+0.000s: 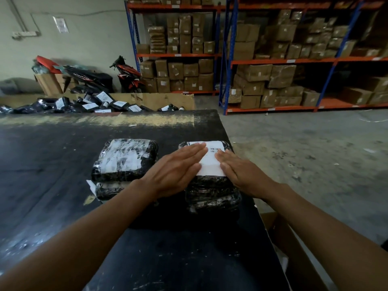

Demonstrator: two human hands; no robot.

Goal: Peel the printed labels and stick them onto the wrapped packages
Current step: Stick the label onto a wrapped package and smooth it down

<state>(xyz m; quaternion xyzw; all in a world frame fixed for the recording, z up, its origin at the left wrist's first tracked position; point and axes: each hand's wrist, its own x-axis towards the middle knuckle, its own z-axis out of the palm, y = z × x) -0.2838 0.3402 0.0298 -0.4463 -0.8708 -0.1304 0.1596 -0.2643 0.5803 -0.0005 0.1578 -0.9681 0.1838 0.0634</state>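
White shipping label point(212, 164) lies flat atop the right stack of black-wrapped packages point(212, 194), near the right edge of the tabletop point(178, 253). Both hands spread, fingers straight: left hand point(174, 171) presses the label's left side, right hand point(241, 171) its right (barcode point(216, 149) shows between the fingertips). Second stack point(123, 158) just beside, to the left.

My scuffed black worktop point(52, 164) carries two stacks of black wrapped packages, side by side: left stack point(123, 160), right stack point(212, 196) near its right edge.
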